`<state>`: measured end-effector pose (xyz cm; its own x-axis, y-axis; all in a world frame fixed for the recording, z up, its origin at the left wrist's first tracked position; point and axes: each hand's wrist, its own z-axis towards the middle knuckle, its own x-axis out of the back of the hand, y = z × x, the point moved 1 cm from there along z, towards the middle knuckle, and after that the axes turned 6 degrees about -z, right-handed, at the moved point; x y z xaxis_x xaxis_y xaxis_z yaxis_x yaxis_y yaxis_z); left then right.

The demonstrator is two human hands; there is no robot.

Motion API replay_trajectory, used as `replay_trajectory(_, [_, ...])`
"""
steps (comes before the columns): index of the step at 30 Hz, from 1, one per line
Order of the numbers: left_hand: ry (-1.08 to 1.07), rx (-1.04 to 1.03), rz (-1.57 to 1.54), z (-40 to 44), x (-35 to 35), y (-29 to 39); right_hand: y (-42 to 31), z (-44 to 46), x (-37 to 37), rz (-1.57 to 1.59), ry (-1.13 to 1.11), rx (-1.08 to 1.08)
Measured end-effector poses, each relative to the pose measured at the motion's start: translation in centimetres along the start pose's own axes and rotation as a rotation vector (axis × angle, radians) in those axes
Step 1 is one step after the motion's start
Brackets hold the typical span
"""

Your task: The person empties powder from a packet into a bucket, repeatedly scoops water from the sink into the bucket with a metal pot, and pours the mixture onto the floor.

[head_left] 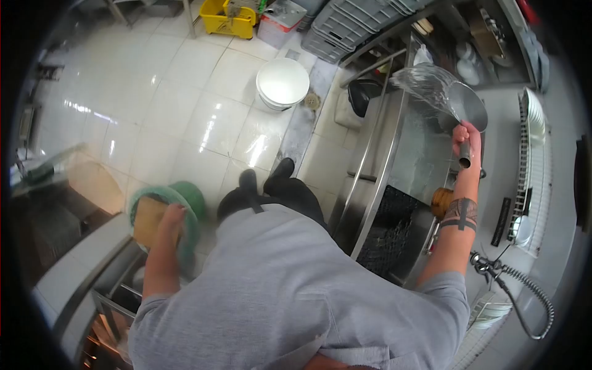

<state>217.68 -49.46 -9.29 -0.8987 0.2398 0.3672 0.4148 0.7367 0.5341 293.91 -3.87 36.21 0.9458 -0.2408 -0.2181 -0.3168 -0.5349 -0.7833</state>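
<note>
My right hand (pixel 465 137) is closed round the handle of a metal pot (pixel 470 105) over the steel sink (pixel 419 145). The pot is tilted, and a sheet of water (pixel 425 83) flies out of it toward the far left. My left hand (pixel 175 214) is at the left, over a green bin (pixel 189 198) with a pale green liner. It is nearest to a flat tan piece (pixel 148 222) at the bin's mouth; blur hides whether the fingers grip it.
A white bucket (pixel 282 82) stands on the tiled floor ahead, near a yellow mop bucket (pixel 228 20) and grey crates (pixel 354 28). At the right are a dish rack (pixel 531 123) and a coiled spray hose (pixel 524 280). A black mat (pixel 391 228) lies beside the sink.
</note>
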Motion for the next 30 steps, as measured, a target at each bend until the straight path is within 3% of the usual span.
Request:
replay_trajectory(3, [0.036,0.019,-0.093,-0.9,-1.5,-2.6,-1.2,-1.2,-3.1,-0.024,0.085,-0.046])
replay_trajectory(5, [0.055,0.075,-0.364,-0.9,-2.9,-5.7,-1.6,-1.6,-4.5,-0.062,0.088,-0.044])
replay_trajectory(8, [0.084,0.148,-0.351,-4.3,-2.3,-3.8,-2.5,-1.8,-6.5,-0.188,0.182,0.021])
replay_trajectory(13, [0.102,0.147,-0.412,-4.6,-4.1,-8.2,-4.0,-1.1,-8.9,-0.309,0.222,-0.007])
replay_trajectory(17, [0.072,0.183,-0.361,-5.3,-3.7,-6.9,-5.7,0.3,-9.1,-0.652,0.359,0.024])
replay_trajectory(20, [0.126,0.130,-0.390,-4.2,-4.7,-8.3,-7.5,0.8,-8.6,-1.051,0.491,0.303])
replay_trajectory(21, [0.128,0.130,-0.386,-4.5,-4.5,-7.5,-8.0,0.9,-8.6,-1.047,0.491,0.301])
replay_trajectory(23, [0.087,0.167,-0.216,-5.2,-3.6,-4.7,-9.7,1.0,-8.5,-1.299,0.591,0.533])
replay_trajectory(25, [0.081,0.123,-0.169,-5.3,-3.0,-2.5,-11.1,-0.8,-10.9,-1.581,0.708,0.607])
replay_trajectory(29, [0.143,0.023,-0.225,-3.8,-2.5,-0.6,-13.5,-1.5,-11.5,-1.925,1.031,1.286])
replay_trajectory(30, [0.143,0.021,-0.208,-3.5,-2.3,-0.2,-13.6,-2.3,-11.4,-1.917,1.041,1.270])
